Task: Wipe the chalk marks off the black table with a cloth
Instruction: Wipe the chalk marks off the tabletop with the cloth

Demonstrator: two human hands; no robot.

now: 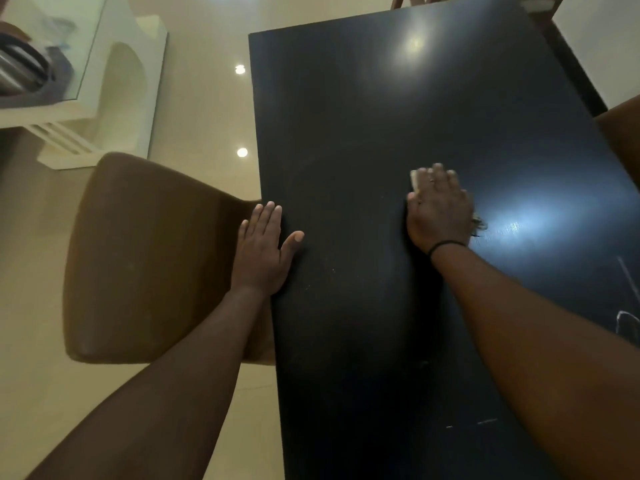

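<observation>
Head view: I noted the right hand (pixel 438 209) flat, fingers straight, pressing the cloth (pixel 415 178) on the tabletop (pixel 346 116); left hand (pixel 263 247) lay released at its left edge. Chalk marks (pixel 627 317) showed right; brown chair (pixel 145 254) stood left.

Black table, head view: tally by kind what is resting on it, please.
Bare hands: 2 (left hand, right hand, both flat)
Pale cloth, under the right hand: 1
Total: 3

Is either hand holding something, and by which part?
Neither hand grips anything. The right hand presses flat on a cloth, covering most of it; the left hand rests on the black table.
</observation>
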